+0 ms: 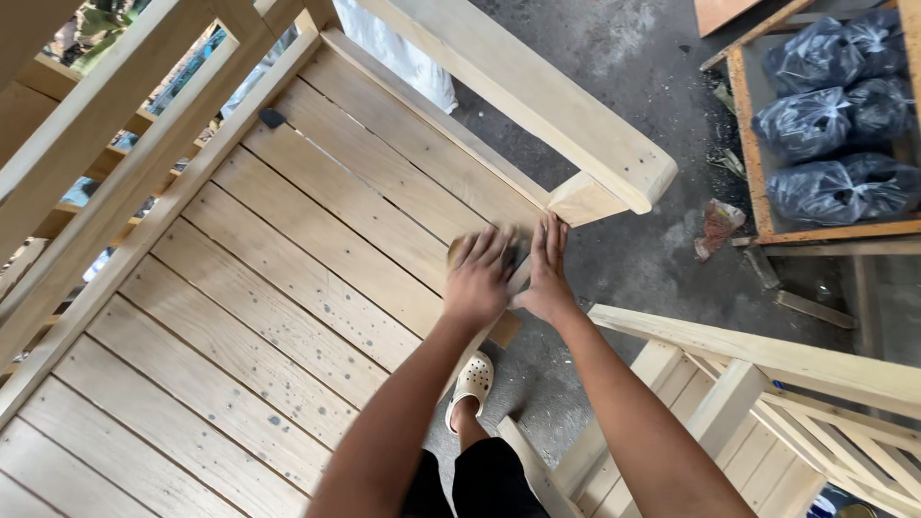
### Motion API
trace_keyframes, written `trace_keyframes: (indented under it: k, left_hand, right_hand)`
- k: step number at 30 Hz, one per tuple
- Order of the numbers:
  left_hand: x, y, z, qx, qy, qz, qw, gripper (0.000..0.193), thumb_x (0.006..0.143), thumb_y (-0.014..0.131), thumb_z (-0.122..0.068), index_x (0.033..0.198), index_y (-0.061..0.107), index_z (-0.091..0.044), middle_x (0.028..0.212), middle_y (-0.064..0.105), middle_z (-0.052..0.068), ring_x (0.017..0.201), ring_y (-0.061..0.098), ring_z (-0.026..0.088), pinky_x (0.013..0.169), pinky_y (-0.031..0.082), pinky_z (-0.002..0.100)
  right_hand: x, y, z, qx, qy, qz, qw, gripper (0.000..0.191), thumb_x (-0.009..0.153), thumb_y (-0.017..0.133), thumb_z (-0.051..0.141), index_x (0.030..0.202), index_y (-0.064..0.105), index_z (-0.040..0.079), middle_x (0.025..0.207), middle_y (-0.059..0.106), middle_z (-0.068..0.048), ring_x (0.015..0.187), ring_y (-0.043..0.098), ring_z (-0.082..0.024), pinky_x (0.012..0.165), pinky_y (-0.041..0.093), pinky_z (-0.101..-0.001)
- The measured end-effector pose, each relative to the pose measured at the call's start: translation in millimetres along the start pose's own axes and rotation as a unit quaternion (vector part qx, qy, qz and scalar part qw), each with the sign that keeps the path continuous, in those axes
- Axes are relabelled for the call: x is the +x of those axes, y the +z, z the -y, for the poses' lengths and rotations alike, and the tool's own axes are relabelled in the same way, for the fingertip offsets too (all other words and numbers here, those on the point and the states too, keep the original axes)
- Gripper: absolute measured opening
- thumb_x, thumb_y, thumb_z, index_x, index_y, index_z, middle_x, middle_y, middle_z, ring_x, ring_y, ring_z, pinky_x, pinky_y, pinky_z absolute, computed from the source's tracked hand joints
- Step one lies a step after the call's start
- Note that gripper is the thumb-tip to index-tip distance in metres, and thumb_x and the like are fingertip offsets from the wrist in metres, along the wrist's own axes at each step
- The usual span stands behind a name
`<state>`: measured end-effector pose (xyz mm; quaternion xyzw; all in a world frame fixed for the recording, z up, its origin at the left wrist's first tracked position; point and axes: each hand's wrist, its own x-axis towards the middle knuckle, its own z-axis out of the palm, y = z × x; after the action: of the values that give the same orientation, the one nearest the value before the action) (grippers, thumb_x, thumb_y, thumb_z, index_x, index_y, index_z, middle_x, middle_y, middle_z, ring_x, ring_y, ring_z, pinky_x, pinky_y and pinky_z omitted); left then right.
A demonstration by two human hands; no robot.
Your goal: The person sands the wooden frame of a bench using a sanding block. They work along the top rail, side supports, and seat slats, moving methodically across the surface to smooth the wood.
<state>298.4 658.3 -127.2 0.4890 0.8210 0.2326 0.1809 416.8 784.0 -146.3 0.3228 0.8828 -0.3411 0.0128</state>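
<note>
A large unfinished wooden chair or bench [288, 249] with a slatted seat fills the left and middle of the head view. My left hand [477, 275] presses flat on the seat's front corner, blurred, with something tan under its fingers that I cannot make out. My right hand [547, 271] lies flat beside it, fingers pointing toward the short post under the armrest [537, 91]. Both hands touch the wood at the corner, next to each other.
A second pale wooden frame [758, 384] stands at the lower right. A wooden crate [753, 144] with dark plastic bags sits at the upper right on the grey concrete floor. A crumpled wrapper [718, 226] and wood scraps lie near it. My foot wears a white clog [472, 382].
</note>
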Motion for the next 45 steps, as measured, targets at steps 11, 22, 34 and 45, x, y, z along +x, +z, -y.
trace_keyframes:
  k: [11,22,34,45]
  left_hand:
    - [-107,-49,45,0.015,0.099,0.150,0.983,0.052,0.104,0.038,-0.037,0.156,0.038,-0.029,0.164,0.033,-0.006,0.155,0.018,0.015,0.127,0.005,0.047]
    - [-73,-39,37,0.031,0.150,0.058,0.987,0.064,0.096,0.049,-0.040,0.156,0.044,-0.018,0.164,0.035,-0.002,0.155,0.025,0.017,0.127,0.012,0.044]
    - [-26,-6,78,0.012,0.182,0.064,0.981,0.056,0.092,0.057,-0.029,0.146,0.055,-0.017,0.155,0.051,0.002,0.149,0.037,0.020,0.128,0.016,0.051]
    - [8,-81,132,0.113,-0.024,-0.047,0.992,0.066,0.094,0.049,-0.034,0.156,0.038,-0.013,0.164,0.034,0.006,0.154,0.026,0.028,0.122,0.012,0.062]
  right_hand:
    - [-13,-1,33,0.476,0.028,-0.053,0.878,0.081,0.107,0.034,0.050,0.164,-0.013,0.017,0.171,-0.028,-0.005,0.160,-0.015,-0.025,0.128,-0.002,-0.0463]
    - [-10,74,67,0.189,0.139,-0.307,0.922,0.081,0.106,0.014,0.062,0.163,0.022,0.006,0.173,0.008,-0.014,0.160,0.009,-0.034,0.129,0.011,-0.0440]
    - [-13,79,85,0.049,0.130,-0.344,0.929,0.071,0.112,0.018,0.051,0.156,0.041,0.000,0.171,0.025,-0.015,0.155,0.028,-0.039,0.126,0.027,-0.0479]
    - [-8,69,114,-0.094,0.208,-0.288,0.930,0.071,0.105,0.031,0.055,0.151,0.048,0.004,0.169,0.024,-0.011,0.146,0.033,-0.044,0.110,0.042,-0.0538]
